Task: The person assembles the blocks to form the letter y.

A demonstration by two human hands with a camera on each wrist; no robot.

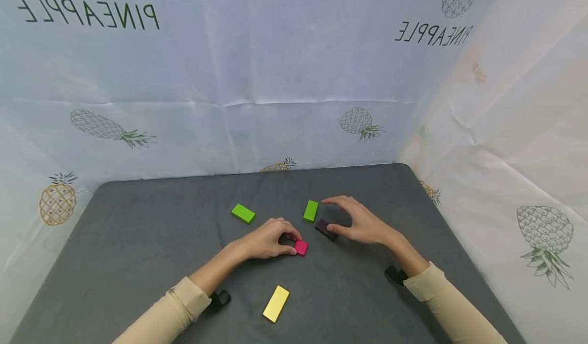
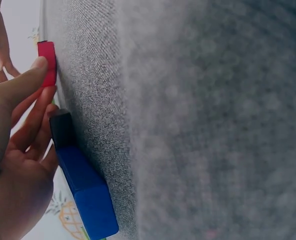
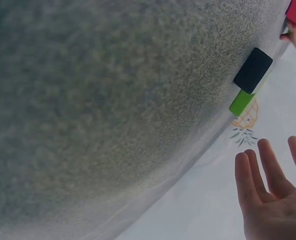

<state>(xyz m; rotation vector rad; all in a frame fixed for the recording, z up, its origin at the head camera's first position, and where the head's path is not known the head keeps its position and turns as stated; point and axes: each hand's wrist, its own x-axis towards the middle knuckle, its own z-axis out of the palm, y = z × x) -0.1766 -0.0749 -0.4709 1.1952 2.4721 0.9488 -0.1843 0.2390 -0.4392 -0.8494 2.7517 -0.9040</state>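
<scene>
My left hand point(image 1: 264, 240) pinches a small red block point(image 1: 300, 247) between thumb and fingertips, low over the grey table. In the left wrist view a blue block point(image 2: 85, 185) lies beside that palm, with a black block point(image 2: 62, 130) at its far end; the head view hides the blue one behind the left hand. My right hand point(image 1: 363, 222) is held with fingers and thumb spread around a dark block point(image 1: 325, 230), its thumb overlapping that block's edge. The right wrist view shows these fingers apart from the dark block point(image 3: 253, 71), nothing between them.
One green block point(image 1: 310, 211) lies just beyond the dark block, another green block point(image 1: 243, 213) farther left. A yellow block point(image 1: 276, 303) is nearer my body. Pineapple-printed white cloth point(image 1: 294, 68) hangs behind the grey table point(image 1: 138, 262) and along its sides.
</scene>
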